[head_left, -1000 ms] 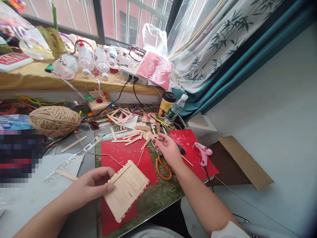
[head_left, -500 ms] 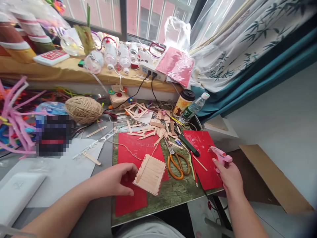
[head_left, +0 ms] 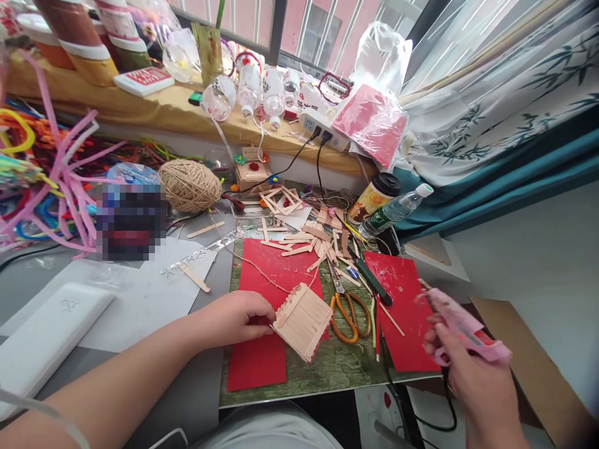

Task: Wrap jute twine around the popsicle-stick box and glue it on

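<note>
My left hand (head_left: 238, 318) pinches the edge of a panel of glued wooden craft sticks (head_left: 303, 320), held just over a red paper sheet (head_left: 271, 293). Off the table's right edge, my right hand (head_left: 468, 380) is wrapped round the grip of a pink hot glue gun (head_left: 461, 327), lifted clear of the table with its nozzle pointing up and left. The gun's black cord hangs down below it.
Orange-handled scissors (head_left: 349, 308) lie beside the panel, with loose craft sticks (head_left: 318, 240) behind them. A second red sheet (head_left: 405, 312), a twine ball (head_left: 189, 185), a coffee cup (head_left: 374, 196), a water bottle (head_left: 395, 212), pipe cleaners (head_left: 51, 168) and a white box (head_left: 44, 340) crowd the table.
My right hand left the stick pile, reached right to the glue gun on the red sheet and lifted it off the table. The left hand lowered the panel, and the view panned left.
</note>
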`<state>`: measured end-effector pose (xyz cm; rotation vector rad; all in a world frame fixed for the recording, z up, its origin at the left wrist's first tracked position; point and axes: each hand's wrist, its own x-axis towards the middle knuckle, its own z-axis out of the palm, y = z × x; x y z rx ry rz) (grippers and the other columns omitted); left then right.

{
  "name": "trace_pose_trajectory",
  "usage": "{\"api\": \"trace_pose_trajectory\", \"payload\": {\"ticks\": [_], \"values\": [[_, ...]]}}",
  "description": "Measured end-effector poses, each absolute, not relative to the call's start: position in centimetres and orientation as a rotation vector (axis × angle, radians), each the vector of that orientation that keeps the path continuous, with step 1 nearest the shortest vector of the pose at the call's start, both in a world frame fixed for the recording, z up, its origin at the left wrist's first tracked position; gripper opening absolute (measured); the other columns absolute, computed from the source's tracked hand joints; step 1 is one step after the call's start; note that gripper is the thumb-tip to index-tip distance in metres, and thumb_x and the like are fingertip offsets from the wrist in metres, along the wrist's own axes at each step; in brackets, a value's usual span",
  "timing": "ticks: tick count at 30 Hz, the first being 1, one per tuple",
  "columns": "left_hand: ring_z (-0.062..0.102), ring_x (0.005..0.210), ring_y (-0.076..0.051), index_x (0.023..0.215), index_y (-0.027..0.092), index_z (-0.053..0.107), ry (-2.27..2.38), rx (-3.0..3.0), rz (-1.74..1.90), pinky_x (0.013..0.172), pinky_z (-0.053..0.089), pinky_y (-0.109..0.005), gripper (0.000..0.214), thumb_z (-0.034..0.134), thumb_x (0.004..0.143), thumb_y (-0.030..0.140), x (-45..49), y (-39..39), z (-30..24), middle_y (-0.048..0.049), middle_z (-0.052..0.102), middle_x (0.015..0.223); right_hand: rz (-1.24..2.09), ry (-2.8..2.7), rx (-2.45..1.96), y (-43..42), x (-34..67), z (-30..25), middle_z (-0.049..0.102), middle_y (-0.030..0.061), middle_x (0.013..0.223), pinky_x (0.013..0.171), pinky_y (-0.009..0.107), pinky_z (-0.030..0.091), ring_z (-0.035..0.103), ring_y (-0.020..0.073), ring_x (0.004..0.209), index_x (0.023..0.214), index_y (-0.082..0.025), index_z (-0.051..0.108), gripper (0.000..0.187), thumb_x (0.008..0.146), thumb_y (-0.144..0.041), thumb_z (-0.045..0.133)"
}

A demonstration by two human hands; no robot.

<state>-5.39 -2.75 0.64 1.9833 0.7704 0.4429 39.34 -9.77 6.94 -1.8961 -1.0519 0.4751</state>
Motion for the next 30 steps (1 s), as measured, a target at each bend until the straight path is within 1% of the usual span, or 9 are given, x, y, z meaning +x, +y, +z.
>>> {"api": "trace_pose_trajectory", "payload": {"ticks": [3, 5, 8, 11, 17, 19, 23, 26, 30], "values": [[0.067, 0.09, -0.02, 0.102, 0.025, 0.075, 0.769, 1.993, 0.465, 0.077, 0.047, -0.026, 0.012, 0.066, 0.097, 0.031, -5.4, -2.7, 0.8, -0.0045, 0.075, 0.096, 0.99, -1.299, -1.815, -11.4, 33.7, 8.2, 0.072, 0.0052, 0.07, 0.043, 0.027, 0.054, 0.064, 0.0188, 0.052, 0.123, -0.019, 0.076, 0.048, 0.084, -0.047, 0.08], [0.067, 0.091, -0.02, 0.103, 0.025, 0.074, 0.766, 2.007, 0.474, 0.079, 0.047, -0.026, 0.012, 0.064, 0.099, 0.031, -5.5, -2.7, 0.9, -0.0048, 0.075, 0.098, 1.199, -1.505, -1.674, -11.8, 30.2, 8.5, 0.071, 0.0036, 0.078, 0.05, 0.029, 0.058, 0.064, 0.0173, 0.056, 0.131, -0.023, 0.071, 0.043, 0.093, -0.043, 0.071], [0.068, 0.092, -0.021, 0.103, 0.025, 0.074, 0.719, 2.016, 0.483, 0.08, 0.048, -0.026, 0.013, 0.063, 0.1, 0.029, -5.5, -2.5, 0.9, -0.0054, 0.075, 0.097, 1.238, -1.8, -1.502, -11.7, 26.6, 8.5, 0.072, 0.0049, 0.092, 0.067, 0.032, 0.062, 0.068, 0.0198, 0.073, 0.126, -0.025, 0.071, 0.031, 0.098, -0.037, 0.066], [0.069, 0.092, -0.021, 0.101, 0.024, 0.076, 0.658, 2.008, 0.5, 0.081, 0.048, -0.028, 0.014, 0.062, 0.101, 0.028, -5.5, -2.4, 0.8, -0.0063, 0.075, 0.095, 1.207, -1.931, -1.456, -11.4, 25.1, 8.4, 0.071, 0.0043, 0.091, 0.072, 0.031, 0.061, 0.068, 0.0204, 0.077, 0.115, -0.023, 0.072, 0.021, 0.099, -0.034, 0.064], [0.069, 0.088, -0.021, 0.107, 0.025, 0.074, 0.702, 2.01, 0.403, 0.077, 0.048, -0.029, 0.015, 0.068, 0.097, 0.035, -5.7, -2.5, 1.4, -0.0046, 0.075, 0.096, 1.292, -1.961, -1.443, -11.0, 24.2, 8.3, 0.07, 0.0066, 0.099, 0.077, 0.032, 0.058, 0.066, 0.0225, 0.087, 0.12, -0.023, 0.07, 0.025, 0.1, -0.034, 0.06], [0.069, 0.09, -0.021, 0.117, 0.027, 0.069, 0.766, 1.958, 0.377, 0.076, 0.049, -0.028, 0.03, 0.077, 0.09, 0.038, -5.8, -2.8, 1.7, -0.0027, 0.076, 0.103, 1.371, -1.881, -1.485, -11.0, 24.1, 8.1, 0.068, 0.0056, 0.093, 0.079, 0.032, 0.057, 0.065, 0.0217, 0.084, 0.119, -0.022, 0.07, 0.025, 0.101, -0.036, 0.06], [0.069, 0.114, -0.024, 0.14, 0.032, 0.055, 0.774, 1.848, 0.427, 0.094, 0.051, -0.031, 0.066, 0.086, 0.082, 0.035, -5.7, -3.2, 1.8, -0.0028, 0.072, 0.129, 1.457, -1.809, -1.523, -11.4, 24.4, 7.8, 0.063, 0.0036, 0.088, 0.078, 0.031, 0.054, 0.062, 0.0204, 0.08, 0.117, -0.022, 0.07, 0.024, 0.102, -0.039, 0.06], [0.069, 0.11, -0.022, 0.138, 0.032, 0.061, 0.701, 1.859, 0.464, 0.094, 0.051, -0.03, 0.057, 0.083, 0.086, 0.031, -5.3, -3.1, 1.3, -0.0032, 0.073, 0.125, 1.428, -1.849, -1.521, -11.6, 24.6, 7.9, 0.065, 0.0051, 0.098, 0.08, 0.03, 0.053, 0.063, 0.0208, 0.086, 0.117, -0.023, 0.068, 0.021, 0.102, -0.036, 0.059], [0.07, 0.093, -0.019, 0.124, 0.027, 0.074, 0.665, 1.864, 0.477, 0.083, 0.052, -0.025, 0.037, 0.081, 0.088, 0.03, -4.9, -2.7, 0.4, -0.0036, 0.075, 0.105, 1.439, -1.946, -1.525, -11.6, 24.2, 8.2, 0.065, 0.0051, 0.097, 0.079, 0.03, 0.05, 0.061, 0.0205, 0.086, 0.105, -0.022, 0.066, 0.014, 0.102, -0.031, 0.056]]}}
